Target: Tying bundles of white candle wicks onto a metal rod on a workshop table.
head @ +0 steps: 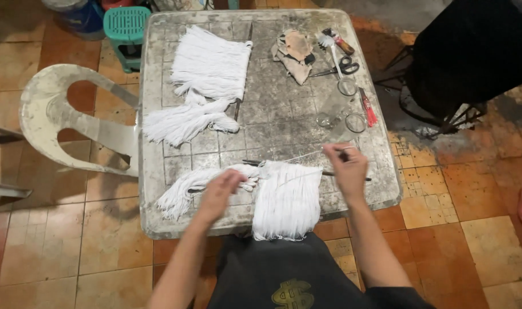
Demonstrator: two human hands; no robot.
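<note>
Worn terracotta floor tiles (49, 229) surround a scuffed grey plastic surface (284, 123), and nearly everything on it is white yarn.

At the near edge, a thin dark rod (352, 175) lies crosswise with a fringe of white strands (287, 200) knotted along it, the loose ends hanging over the edge toward the person's lap, which keeps them straight and out of the way. The right hand (348, 169) sits at the rod's right end, its grip narrow, thumb and fingertips pinched on a single taut strand (307, 155) that runs left, apparently pulled tight so it can be laid against the rod. The left hand (220, 191) rests half curled on a loose bundle of cut yarn (181, 197) beside the fringe; whether it actually clasps strands I cannot tell, but it seems to pin the supply within reach.

Farther back lies a second fringe on a rod (212, 63), spread flat, with another loose bundle (184, 123) just below it. On the far right are tan scraps of cloth (292, 54), black-handled scissors (340, 67), a small brush (336, 40), clear round lids (352, 106) and a red cutter (368, 109), all parked clear of the yarn. A white plastic chair (66, 123) stands at the left, a teal stool (126, 28) behind it.
</note>
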